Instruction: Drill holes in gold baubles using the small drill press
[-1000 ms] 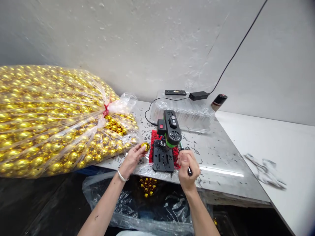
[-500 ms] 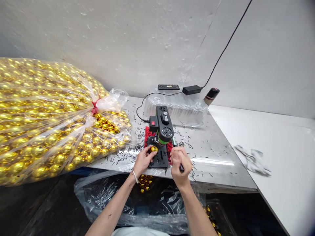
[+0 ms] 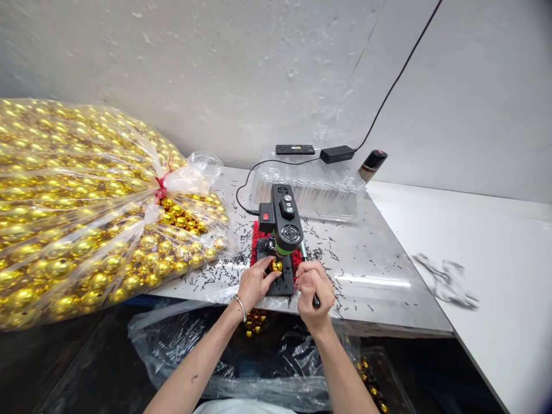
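Between the thumb and fingers of my left hand (image 3: 255, 283) is a shiny gold ball (image 3: 276, 265), held under the head of a small black bench drill press (image 3: 288, 221). The ball sits just above the machine's black base plate (image 3: 282, 286). My right hand (image 3: 316, 290) is wrapped round the black-gripped lever (image 3: 317, 301) on the machine's right side. The spot where the tool meets the ball is hidden beneath the head.
A large clear bag of gold balls (image 3: 64, 230) lies at left. Dark shavings litter the metal table (image 3: 362, 247). Behind stand clear plastic trays (image 3: 310, 190), a power adapter (image 3: 337, 154) and a can (image 3: 372, 165). White gloves (image 3: 448, 282) lie right; an open plastic bag (image 3: 194, 345) hangs below.
My left hand has moved the gold ball slightly right, in under the machine's head. My right hand stays on the lever, almost unmoved.
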Action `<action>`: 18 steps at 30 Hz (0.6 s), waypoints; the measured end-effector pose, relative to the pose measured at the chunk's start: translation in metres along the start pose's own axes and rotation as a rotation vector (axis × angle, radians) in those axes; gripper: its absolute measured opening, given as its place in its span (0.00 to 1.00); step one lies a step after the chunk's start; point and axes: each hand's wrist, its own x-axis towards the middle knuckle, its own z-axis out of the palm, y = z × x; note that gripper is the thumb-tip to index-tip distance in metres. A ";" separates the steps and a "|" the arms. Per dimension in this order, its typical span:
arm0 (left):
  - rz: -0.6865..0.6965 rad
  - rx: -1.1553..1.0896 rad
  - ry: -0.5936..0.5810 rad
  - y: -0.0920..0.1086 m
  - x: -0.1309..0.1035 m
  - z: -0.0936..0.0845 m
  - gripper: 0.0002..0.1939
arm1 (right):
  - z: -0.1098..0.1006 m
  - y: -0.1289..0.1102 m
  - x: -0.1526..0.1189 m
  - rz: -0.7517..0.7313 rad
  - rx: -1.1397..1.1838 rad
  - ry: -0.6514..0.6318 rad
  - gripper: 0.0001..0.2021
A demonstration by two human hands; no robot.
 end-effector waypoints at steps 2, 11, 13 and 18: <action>-0.009 -0.012 0.001 0.000 0.001 0.000 0.19 | 0.002 0.007 -0.007 -0.031 -0.002 -0.009 0.13; -0.083 -0.176 0.045 0.005 0.000 -0.003 0.15 | 0.018 0.040 -0.035 -0.160 -0.041 0.036 0.16; -0.084 -0.179 0.036 0.006 -0.001 -0.003 0.15 | 0.020 0.044 -0.037 -0.197 -0.041 0.020 0.16; -0.092 -0.176 0.049 0.005 0.002 -0.002 0.17 | 0.010 0.028 -0.019 -0.168 -0.015 0.014 0.15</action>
